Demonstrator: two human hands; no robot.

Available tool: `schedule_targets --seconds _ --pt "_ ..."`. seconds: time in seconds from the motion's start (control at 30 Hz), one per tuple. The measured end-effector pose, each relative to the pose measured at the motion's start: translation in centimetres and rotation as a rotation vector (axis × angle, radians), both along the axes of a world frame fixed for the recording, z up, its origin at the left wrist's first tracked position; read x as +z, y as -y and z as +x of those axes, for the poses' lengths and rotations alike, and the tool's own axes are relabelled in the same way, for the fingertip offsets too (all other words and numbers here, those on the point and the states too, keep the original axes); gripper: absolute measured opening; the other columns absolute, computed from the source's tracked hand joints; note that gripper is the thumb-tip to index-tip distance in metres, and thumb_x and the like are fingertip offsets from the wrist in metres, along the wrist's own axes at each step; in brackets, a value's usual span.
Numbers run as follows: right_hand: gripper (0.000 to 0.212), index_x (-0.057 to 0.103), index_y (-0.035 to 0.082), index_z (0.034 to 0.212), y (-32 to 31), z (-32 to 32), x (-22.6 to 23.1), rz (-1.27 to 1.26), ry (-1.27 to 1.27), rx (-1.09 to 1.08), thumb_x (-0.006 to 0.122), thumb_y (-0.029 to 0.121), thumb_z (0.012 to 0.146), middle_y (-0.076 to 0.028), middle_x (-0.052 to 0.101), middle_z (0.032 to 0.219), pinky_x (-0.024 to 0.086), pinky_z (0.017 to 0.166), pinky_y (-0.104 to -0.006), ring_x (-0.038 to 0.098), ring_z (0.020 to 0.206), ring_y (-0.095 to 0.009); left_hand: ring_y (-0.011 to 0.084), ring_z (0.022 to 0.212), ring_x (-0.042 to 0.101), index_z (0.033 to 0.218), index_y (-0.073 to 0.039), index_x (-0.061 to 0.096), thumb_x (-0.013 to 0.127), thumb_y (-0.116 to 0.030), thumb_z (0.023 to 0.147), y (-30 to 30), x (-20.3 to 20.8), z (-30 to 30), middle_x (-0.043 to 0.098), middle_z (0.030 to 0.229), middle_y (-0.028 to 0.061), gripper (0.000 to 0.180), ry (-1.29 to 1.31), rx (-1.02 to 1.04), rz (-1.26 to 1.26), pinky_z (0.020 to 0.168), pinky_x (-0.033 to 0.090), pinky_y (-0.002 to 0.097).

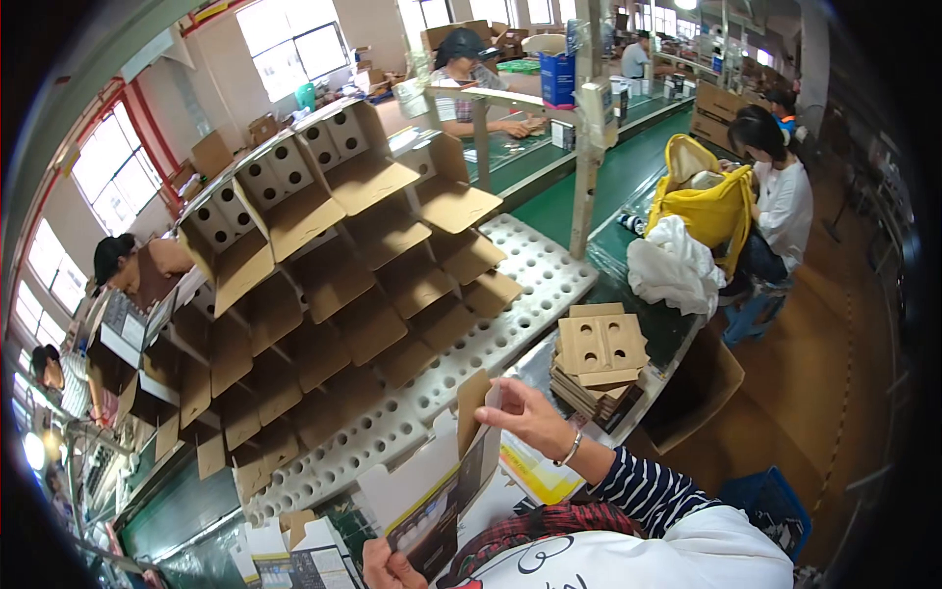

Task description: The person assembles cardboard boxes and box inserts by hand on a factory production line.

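Close to my body is a dark printed carton [437, 510] with white edges and its end flaps standing up. My left hand [391, 566] grips its lower left end with the fingers curled. My right hand [535, 420] is closed on a raised flap at the carton's far right end, fingertips pinching the edge. Beyond the carton, several open cartons [339, 280] are piled in slanting rows, brown insides showing and flaps hanging out. Some in the top row hold cardboard inserts [263, 182] with round holes.
White boards [530, 280] with rows of holes lie under the pile. To the right are a stack of brown inserts [601, 344], a white plastic bag [672, 260] and a yellow bag [702, 196]. Flattened cartons [299, 555] lie at lower left. Other people work around the green conveyor [618, 157].
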State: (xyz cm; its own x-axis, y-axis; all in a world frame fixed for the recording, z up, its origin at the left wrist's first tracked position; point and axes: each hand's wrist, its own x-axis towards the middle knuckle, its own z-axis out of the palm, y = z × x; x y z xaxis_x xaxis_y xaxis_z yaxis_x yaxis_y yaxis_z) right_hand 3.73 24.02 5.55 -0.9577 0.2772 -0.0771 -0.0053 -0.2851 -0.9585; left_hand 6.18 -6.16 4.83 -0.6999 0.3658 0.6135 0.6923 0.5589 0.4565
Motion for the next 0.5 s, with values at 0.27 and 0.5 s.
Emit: schedule_targets --seconds 0.27,0.5 --pt "0.076 0.033 0.003 0.142 -0.6 1.3 2.2 0.426 -0.412 0.497 0.063 0.016 0.073 -0.016 0.055 0.128 0.038 0.103 -0.0364 0.052 0.118 -0.024 0.0405 0.089 0.056 0.104 0.002 0.059 0.055 -0.015 0.092 -3.7 3.0 -4.4 0.059 0.097 0.0198 0.022 0.057 -0.334 -0.009 0.077 0.045 0.0455" --pt "0.088 0.028 0.0 0.144 1.0 3.4 4.7 0.396 -0.743 0.634 0.056 0.012 0.062 -0.021 0.047 0.135 0.034 0.108 -0.0346 0.047 0.125 -0.031 0.0372 0.087 0.056 0.105 0.001 0.057 0.062 -0.019 0.085 -7.9 3.7 -5.6 0.058 0.096 0.0183 0.029 0.248 -0.535 0.084 0.076 0.045 0.0435"
